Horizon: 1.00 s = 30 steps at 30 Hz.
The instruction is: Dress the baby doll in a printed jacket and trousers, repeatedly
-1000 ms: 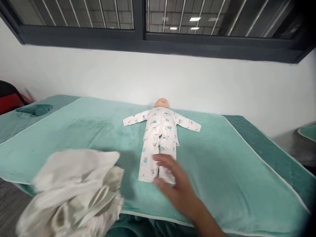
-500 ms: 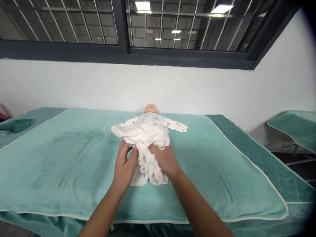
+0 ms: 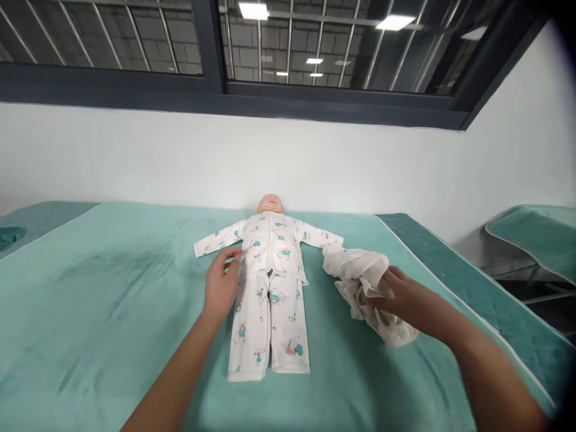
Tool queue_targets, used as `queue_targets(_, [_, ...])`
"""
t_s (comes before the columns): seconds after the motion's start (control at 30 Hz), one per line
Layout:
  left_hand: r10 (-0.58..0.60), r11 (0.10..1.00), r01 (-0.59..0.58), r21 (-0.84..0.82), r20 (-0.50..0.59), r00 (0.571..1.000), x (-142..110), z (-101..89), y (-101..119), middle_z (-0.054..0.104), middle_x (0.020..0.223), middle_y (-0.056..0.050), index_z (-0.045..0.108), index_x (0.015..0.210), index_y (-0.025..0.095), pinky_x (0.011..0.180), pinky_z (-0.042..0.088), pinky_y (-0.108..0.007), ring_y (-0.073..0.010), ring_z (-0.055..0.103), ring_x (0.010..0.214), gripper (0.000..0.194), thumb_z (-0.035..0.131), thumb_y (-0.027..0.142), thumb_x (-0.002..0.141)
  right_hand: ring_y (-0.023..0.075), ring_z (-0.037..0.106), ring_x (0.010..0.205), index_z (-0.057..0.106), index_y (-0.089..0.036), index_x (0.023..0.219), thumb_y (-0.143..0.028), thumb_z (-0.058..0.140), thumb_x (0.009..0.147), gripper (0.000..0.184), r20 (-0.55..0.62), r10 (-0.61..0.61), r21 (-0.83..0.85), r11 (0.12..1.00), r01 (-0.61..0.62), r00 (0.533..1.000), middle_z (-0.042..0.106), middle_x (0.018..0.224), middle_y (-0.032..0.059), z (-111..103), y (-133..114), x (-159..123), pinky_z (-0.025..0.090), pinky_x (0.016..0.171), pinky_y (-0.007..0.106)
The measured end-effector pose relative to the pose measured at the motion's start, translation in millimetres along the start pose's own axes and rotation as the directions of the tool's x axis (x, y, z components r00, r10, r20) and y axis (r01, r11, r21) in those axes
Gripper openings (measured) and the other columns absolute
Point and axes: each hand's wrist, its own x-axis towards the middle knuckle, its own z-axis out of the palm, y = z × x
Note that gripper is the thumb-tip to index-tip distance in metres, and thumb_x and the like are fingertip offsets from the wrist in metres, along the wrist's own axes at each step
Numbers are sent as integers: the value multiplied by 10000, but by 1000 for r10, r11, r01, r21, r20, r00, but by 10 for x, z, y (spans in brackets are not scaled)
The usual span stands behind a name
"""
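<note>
A baby doll [image 3: 269, 264] in white printed pyjamas lies on its back on the teal blanket [image 3: 99, 312], head toward the wall, arms spread. My left hand [image 3: 221, 287] rests by the doll's waist on its left side of the picture, fingers loosely curled and touching the pyjama top. My right hand [image 3: 396, 294] is closed on a bunched white cloth [image 3: 360, 276], which lies on the blanket to the right of the doll, just beyond its sleeve.
A white wall [image 3: 315, 162] with a dark-framed window [image 3: 252, 96] runs behind the table. A darker green cover [image 3: 432, 252] borders the blanket on the right. Another teal-covered surface [image 3: 535, 234] stands at the far right.
The white cloth came from the left, was held in both hands over the doll, and is now at the doll's right in my right hand. My left hand let go and went to the doll's waist.
</note>
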Motion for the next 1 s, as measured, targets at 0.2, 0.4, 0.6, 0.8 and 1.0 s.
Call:
queue_targets(0.2, [257, 960, -262, 102, 57, 965, 822, 562, 69, 688, 1129, -47, 686, 1019, 234, 996, 463, -384, -220, 612, 1090, 272, 447, 235, 889, 297, 596, 1150, 568, -252, 1268, -441, 483, 945, 384, -295, -23, 99, 994, 54, 955, 591, 1322, 110, 119, -1081, 420, 500, 845, 405])
queue_targets(0.4, [262, 922, -332, 202, 309, 914, 1413, 929, -109, 671, 1217, -103, 706, 1075, 172, 1082, 399, -456, -270, 565, 1183, 351, 426, 206, 865, 207, 613, 893, 586, -221, 1058, -357, 492, 924, 213, -227, -60, 424, 893, 154, 972, 633, 1072, 81, 1222, -1940, 1680, 457, 796, 348])
queue_targets(0.6, [246, 939, -311, 145, 345, 906, 1421, 947, -266, 652, 1245, -60, 711, 1112, 225, 1090, 399, -444, -238, 544, 1217, 423, 370, 154, 873, 167, 511, 667, 509, -235, 775, -417, 587, 819, 203, 25, -54, 425, 904, 39, 998, 599, 744, -5, 1342, -1870, 2160, 346, 625, 285])
queue_targets(0.8, [220, 939, -295, 179, 348, 911, 1377, 957, -202, 628, 1306, -41, 678, 1189, 243, 1111, 373, -449, -239, 515, 1257, 410, 374, 187, 919, 139, 475, 641, 508, -217, 680, -330, 506, 838, 194, -87, 60, 659, 752, 12, 994, 561, 666, -28, 1427, -1769, 2196, 357, 633, 270])
queue_targets(1.0, [232, 963, -261, 61, 298, 926, 1153, 842, -122, 652, 1272, -12, 712, 1001, 257, 1093, 404, -399, -208, 553, 1226, 261, 472, 213, 908, 97, 464, 609, 577, -226, 1143, -215, 535, 776, 370, -192, 56, 766, 633, 114, 980, 640, 1101, 14, 1426, -1680, 1936, 427, 694, 270])
